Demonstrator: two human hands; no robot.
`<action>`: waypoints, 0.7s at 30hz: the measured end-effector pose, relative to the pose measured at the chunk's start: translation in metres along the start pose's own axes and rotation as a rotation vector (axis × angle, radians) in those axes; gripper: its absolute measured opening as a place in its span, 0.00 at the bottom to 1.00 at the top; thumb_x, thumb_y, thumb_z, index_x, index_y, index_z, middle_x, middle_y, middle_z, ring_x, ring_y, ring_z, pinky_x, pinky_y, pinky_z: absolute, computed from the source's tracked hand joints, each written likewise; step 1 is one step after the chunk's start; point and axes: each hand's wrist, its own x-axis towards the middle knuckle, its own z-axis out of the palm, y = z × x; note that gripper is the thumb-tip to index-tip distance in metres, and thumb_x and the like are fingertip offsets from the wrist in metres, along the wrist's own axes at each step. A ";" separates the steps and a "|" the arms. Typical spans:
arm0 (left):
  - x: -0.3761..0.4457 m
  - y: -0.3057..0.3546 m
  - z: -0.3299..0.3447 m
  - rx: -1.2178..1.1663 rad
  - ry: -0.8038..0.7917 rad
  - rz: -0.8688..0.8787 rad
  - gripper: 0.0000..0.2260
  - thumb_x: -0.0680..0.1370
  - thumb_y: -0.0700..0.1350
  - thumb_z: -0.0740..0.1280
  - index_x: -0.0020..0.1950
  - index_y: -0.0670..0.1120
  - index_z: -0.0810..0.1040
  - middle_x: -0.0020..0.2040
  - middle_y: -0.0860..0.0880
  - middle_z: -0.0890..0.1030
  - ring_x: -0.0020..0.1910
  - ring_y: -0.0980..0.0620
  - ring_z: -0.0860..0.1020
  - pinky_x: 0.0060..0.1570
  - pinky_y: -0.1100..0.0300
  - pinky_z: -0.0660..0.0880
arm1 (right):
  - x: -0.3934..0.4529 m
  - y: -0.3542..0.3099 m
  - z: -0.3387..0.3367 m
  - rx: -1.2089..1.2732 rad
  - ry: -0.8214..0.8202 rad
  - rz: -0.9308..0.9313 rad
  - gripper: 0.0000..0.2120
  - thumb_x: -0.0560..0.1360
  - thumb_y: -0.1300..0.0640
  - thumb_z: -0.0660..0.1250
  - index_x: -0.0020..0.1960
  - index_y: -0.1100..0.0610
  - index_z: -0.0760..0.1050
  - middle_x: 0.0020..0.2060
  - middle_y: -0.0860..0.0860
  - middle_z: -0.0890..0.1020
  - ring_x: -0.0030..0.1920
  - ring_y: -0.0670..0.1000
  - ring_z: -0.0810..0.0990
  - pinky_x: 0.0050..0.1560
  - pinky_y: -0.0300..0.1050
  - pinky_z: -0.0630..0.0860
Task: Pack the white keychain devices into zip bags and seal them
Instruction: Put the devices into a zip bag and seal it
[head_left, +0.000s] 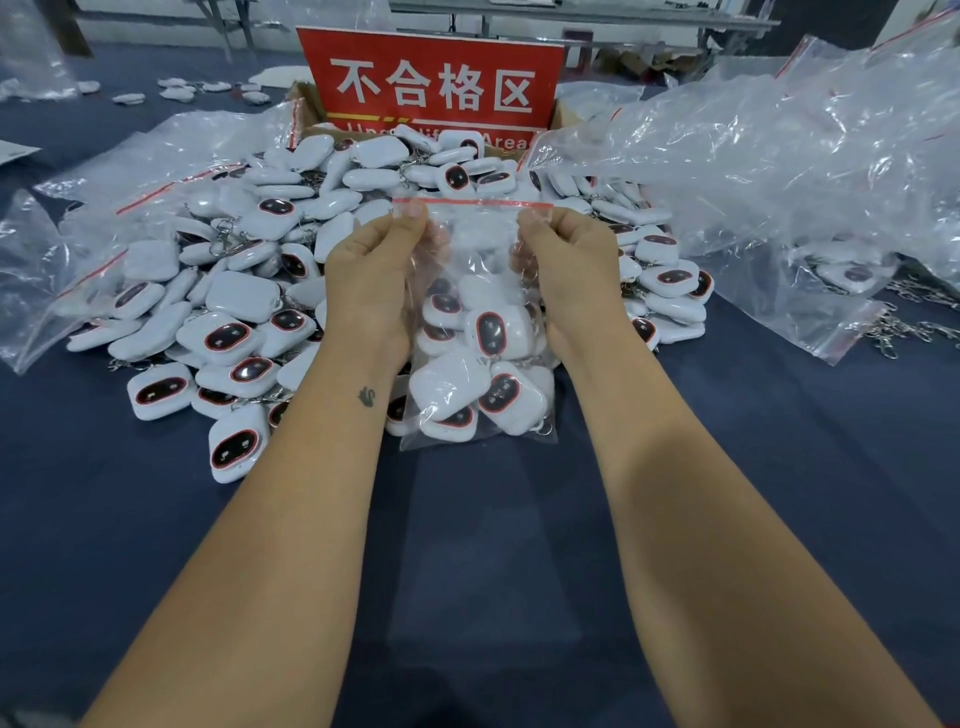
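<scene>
A clear zip bag (475, 291) with a red seal strip hangs upright in front of me, holding several white keychain devices (483, 384) with dark oval faces. My left hand (371, 275) pinches the bag's top left corner just under the strip. My right hand (569, 260) pinches the top right corner the same way. The bag's bottom rests near the dark blue table (493, 545). Behind it lies a big loose pile of the same white devices (234, 312).
A red sign (431, 88) stands in a cardboard box behind the pile. Empty zip bags lie heaped at the right (779, 156) and at the left (104, 208). Loose metal keychain clips (904, 322) lie at the far right.
</scene>
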 end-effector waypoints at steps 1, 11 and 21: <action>0.000 0.000 -0.001 0.001 0.003 0.004 0.10 0.79 0.36 0.67 0.37 0.40 0.80 0.31 0.48 0.81 0.32 0.55 0.79 0.43 0.62 0.80 | 0.000 0.000 0.000 0.083 -0.021 0.017 0.11 0.79 0.63 0.66 0.38 0.56 0.78 0.26 0.47 0.78 0.29 0.46 0.75 0.32 0.38 0.73; 0.001 -0.001 -0.002 0.066 -0.034 0.044 0.11 0.78 0.37 0.68 0.35 0.42 0.81 0.31 0.48 0.82 0.31 0.54 0.80 0.38 0.59 0.80 | 0.000 0.001 0.002 -0.014 -0.104 -0.052 0.03 0.78 0.61 0.69 0.45 0.57 0.81 0.35 0.53 0.83 0.33 0.48 0.78 0.36 0.42 0.79; 0.000 -0.004 -0.002 0.158 -0.060 0.073 0.09 0.78 0.37 0.68 0.38 0.42 0.81 0.34 0.48 0.84 0.33 0.52 0.81 0.39 0.57 0.80 | -0.003 -0.002 0.000 0.147 -0.177 0.000 0.04 0.72 0.65 0.75 0.46 0.61 0.82 0.33 0.52 0.82 0.32 0.49 0.78 0.36 0.41 0.76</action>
